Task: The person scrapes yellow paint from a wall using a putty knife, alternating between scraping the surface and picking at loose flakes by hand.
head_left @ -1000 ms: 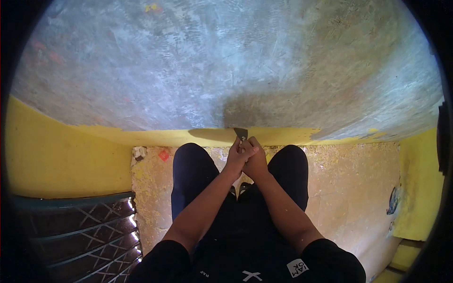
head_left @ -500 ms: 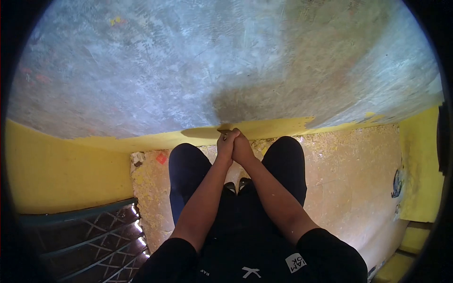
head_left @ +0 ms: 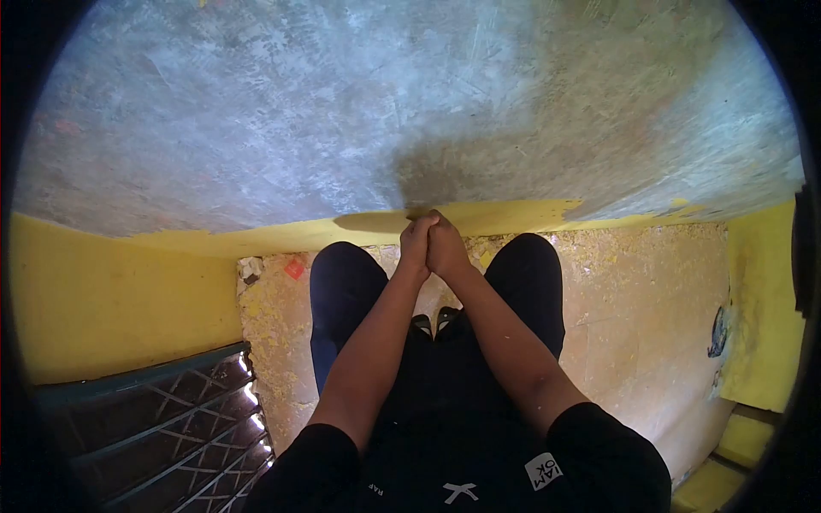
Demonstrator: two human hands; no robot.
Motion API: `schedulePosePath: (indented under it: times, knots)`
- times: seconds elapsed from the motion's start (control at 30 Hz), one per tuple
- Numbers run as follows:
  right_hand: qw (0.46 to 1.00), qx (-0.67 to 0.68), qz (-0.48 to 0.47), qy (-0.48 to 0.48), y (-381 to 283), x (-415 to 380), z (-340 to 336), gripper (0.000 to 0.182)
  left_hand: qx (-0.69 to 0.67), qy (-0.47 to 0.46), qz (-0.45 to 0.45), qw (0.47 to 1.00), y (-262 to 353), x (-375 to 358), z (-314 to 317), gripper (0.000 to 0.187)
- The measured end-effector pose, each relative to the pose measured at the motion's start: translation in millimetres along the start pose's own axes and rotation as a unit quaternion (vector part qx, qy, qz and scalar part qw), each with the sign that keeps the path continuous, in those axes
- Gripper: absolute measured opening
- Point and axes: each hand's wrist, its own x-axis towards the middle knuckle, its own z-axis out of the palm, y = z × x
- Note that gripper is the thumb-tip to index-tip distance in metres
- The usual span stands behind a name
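My left hand and my right hand are pressed together, fingers closed, between my knees. Whatever they grip is hidden; only a small dark edge shows at the fingertips against the wall. Just beyond the hands runs the lower wall's yellow band, below a grey, scraped-looking surface. A dark shadow falls on the grey part above the hands.
A tan floor with flecks of yellow lies around my legs. A red piece and a whitish lump are at the left corner. A dark metal grille stands lower left; a dark bluish object lies right.
Both hands sit slightly higher in view, nearer the wall's grey edge. The small pointed dark piece at the fingertips shows less than before. The view has shifted a little.
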Motion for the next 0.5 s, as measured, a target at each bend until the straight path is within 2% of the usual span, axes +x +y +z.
schedulePosePath:
  times: [0.13, 0.2, 0.27, 0.3, 0.37, 0.43, 0.5]
  knots:
    - [0.999, -0.009, -0.038, 0.025, -17, -12, -22, 0.024, -0.008, -0.009, 0.012, 1.0, 2, -24, 8, 0.032]
    - [0.998, -0.028, -0.057, 0.03, -43, -13, -46, 0.025, -0.006, -0.093, 0.056, 0.994, 17, -60, 23, 0.034]
    - [0.99, -0.025, -0.125, 0.067, -56, -17, -55, 0.031, -0.003, -0.091, 0.076, 0.993, 21, -61, 24, 0.033]
    - [0.991, -0.023, -0.119, 0.064, -50, -14, -47, 0.031, 0.003, -0.092, 0.094, 0.991, 21, -62, 23, 0.032]
    - [0.999, -0.04, -0.023, -0.015, -29, -1, -23, 0.034, -0.007, -0.071, 0.053, 0.996, 11, -36, 5, 0.029]
    - [1.0, -0.018, -0.013, 0.008, -9, -7, -6, 0.034, -0.025, -0.014, -0.023, 0.999, 5, -11, -4, 0.032]
    - [0.999, 0.006, -0.011, 0.043, -17, -7, -14, 0.034, -0.017, -0.012, 0.03, 0.999, 3, -24, 7, 0.033]
